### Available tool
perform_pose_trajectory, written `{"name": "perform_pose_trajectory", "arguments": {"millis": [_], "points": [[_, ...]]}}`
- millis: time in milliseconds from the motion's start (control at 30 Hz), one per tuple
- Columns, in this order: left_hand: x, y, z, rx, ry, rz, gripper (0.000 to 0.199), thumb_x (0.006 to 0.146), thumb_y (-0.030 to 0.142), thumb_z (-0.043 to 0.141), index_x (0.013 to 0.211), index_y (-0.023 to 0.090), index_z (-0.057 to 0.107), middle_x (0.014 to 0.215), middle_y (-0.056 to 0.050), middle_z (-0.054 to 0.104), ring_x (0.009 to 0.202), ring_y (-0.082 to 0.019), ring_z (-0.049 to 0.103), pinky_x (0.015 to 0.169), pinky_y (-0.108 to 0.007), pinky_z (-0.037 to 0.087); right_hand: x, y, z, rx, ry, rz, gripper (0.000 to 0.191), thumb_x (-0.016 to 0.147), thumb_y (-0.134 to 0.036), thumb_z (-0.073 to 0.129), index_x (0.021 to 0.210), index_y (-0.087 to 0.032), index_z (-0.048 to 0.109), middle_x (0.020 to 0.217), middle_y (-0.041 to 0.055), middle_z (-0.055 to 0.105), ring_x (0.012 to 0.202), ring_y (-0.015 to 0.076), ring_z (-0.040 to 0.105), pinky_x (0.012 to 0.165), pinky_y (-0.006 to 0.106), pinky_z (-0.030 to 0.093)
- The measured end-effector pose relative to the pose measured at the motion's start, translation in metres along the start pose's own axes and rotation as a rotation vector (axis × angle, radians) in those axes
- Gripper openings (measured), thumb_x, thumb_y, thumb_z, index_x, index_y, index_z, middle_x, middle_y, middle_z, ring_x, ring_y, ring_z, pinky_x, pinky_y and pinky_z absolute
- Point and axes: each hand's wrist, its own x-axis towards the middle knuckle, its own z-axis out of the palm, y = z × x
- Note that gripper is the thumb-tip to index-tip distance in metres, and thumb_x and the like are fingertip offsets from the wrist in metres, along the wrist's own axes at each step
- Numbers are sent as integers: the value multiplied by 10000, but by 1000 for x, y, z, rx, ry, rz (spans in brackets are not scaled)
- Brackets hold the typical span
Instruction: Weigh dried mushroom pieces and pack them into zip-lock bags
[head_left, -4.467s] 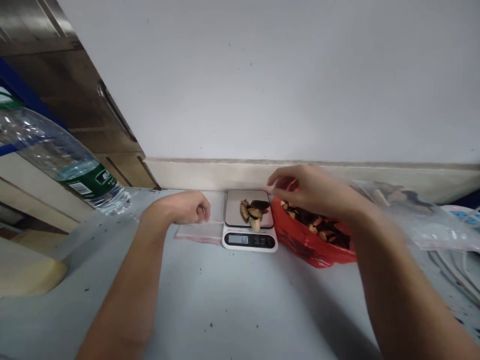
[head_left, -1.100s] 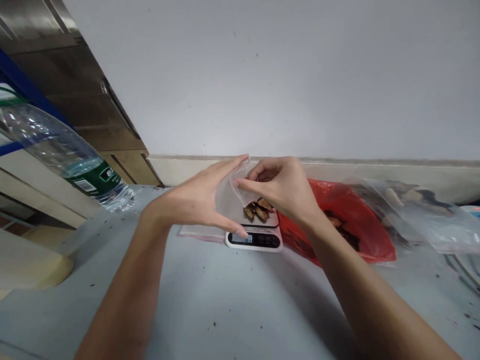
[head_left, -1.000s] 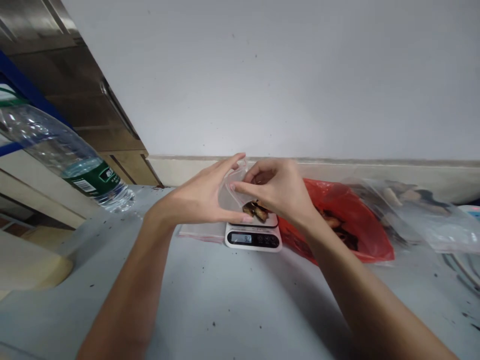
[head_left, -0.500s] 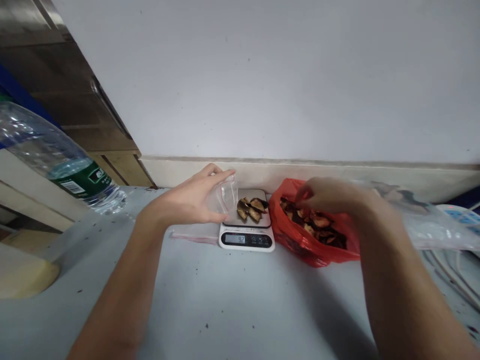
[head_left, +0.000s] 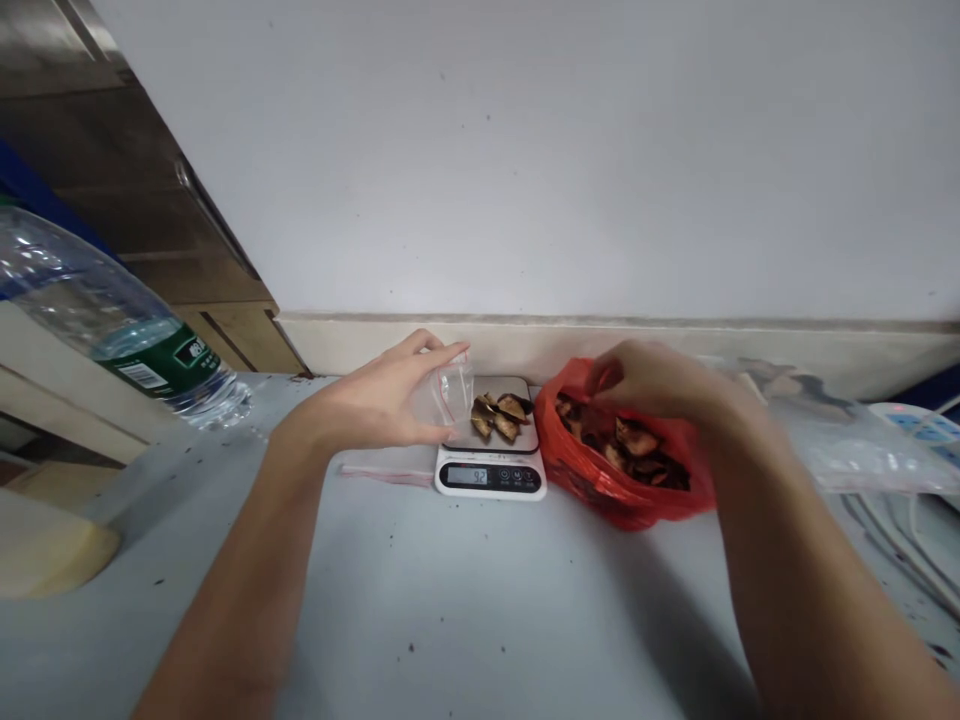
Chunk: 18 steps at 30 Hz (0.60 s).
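My left hand holds a small clear zip bag, its mouth spread between thumb and fingers, at the left edge of a white digital kitchen scale. Several brown dried slices lie on the scale's plate, and the display appears to read 92. To the right of the scale, a red plastic bag stands with its top spread, holding more dark dried slices. Over this bag's far side, my right hand is curled with its fingertips down in the opening; what they grip is hidden.
Flat clear zip bags lie left of the scale. A water bottle leans at the left, above a pale yellowish container. Clear plastic packaging, a power strip and cables are at the right. The wall closes off the back.
My right hand, blurred earlier, has risen slightly over the red bag, and the slices inside have shifted. My left hand and the slices on the scale stay put.
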Motion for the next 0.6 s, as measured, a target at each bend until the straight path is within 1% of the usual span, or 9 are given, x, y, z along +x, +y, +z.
{"name": "perform_pose_trajectory", "arguments": {"millis": [100, 167, 233, 267, 333, 400, 433, 533, 600], "points": [[0, 0, -1, 20, -9, -33, 976, 782, 649, 672, 1625, 292, 336, 1481, -79, 468, 1245, -309, 576, 1013, -358, 496, -5, -13, -3, 171, 116, -132, 121, 673, -105, 701, 665, -222, 728, 673, 21, 761, 602, 201, 688, 522, 280, 477], [0, -1, -1, 24, -27, -43, 1002, 774, 649, 671, 1633, 272, 320, 1498, -90, 464, 1277, -320, 565, 1033, -361, 487, -5, -24, 3, 239, 175, -242, 90, 699, -128, 725, 687, -216, 714, 698, 16, 761, 636, 191, 692, 559, 272, 484], [2, -4, 1, 23, -50, -41, 1012, 758, 633, 682, 1627, 254, 329, 1504, -101, 470, 1309, -331, 550, 1060, -364, 473, -3, -36, 14, 261, 181, -336, 121, 725, -103, 714, 679, -209, 680, 690, 4, 742, 656, 172, 687, 597, 259, 489], [2, -5, 1, 20, -64, -38, 1007, 749, 633, 688, 1617, 254, 347, 1505, -104, 474, 1318, -337, 546, 1063, -366, 473, -2, -41, 20, 255, 164, -362, 144, 732, -81, 704, 676, -207, 663, 689, 0, 734, 665, 165, 684, 614, 254, 489], [4, -9, 3, 13, -92, -37, 981, 735, 648, 694, 1586, 265, 391, 1507, -105, 478, 1330, -348, 541, 1050, -369, 485, -1, -48, 30, 225, 106, -384, 169, 744, -59, 698, 671, -202, 645, 698, 1, 729, 682, 158, 678, 635, 251, 482], [4, -11, 4, 7, -109, -35, 953, 741, 662, 687, 1566, 274, 411, 1518, -108, 472, 1342, -351, 533, 1038, -373, 498, 0, -52, 34, 201, 62, -386, 162, 774, -94, 705, 668, -198, 642, 701, 6, 729, 676, 157, 666, 629, 255, 464], [4, -12, 4, 7, -109, -34, 954, 746, 667, 683, 1569, 272, 405, 1521, -112, 469, 1347, -350, 529, 1039, -377, 500, -1, -52, 34, 199, 63, -391, 161, 797, -128, 704, 665, -197, 643, 699, 8, 730, 667, 155, 659, 624, 258, 454], [2, -14, 3, 22, -97, -36, 978, 765, 665, 672, 1603, 272, 356, 1541, -120, 453, 1361, -347, 521, 1059, -387, 491, -4, -48, 25, 213, 155, -412, 190, 856, -209, 659, 667, -197, 653, 672, 6, 721, 615, 148, 621, 599, 266, 422], [1, -15, 2, 38, -89, -40, 974, 773, 659, 666, 1614, 291, 339, 1553, -111, 447, 1359, -346, 527, 1070, -392, 481, -7, -43, 16, 214, 213, -401, 180, 859, -233, 646, 684, -200, 672, 674, 10, 730, 599, 151, 611, 587, 272, 412]]}}
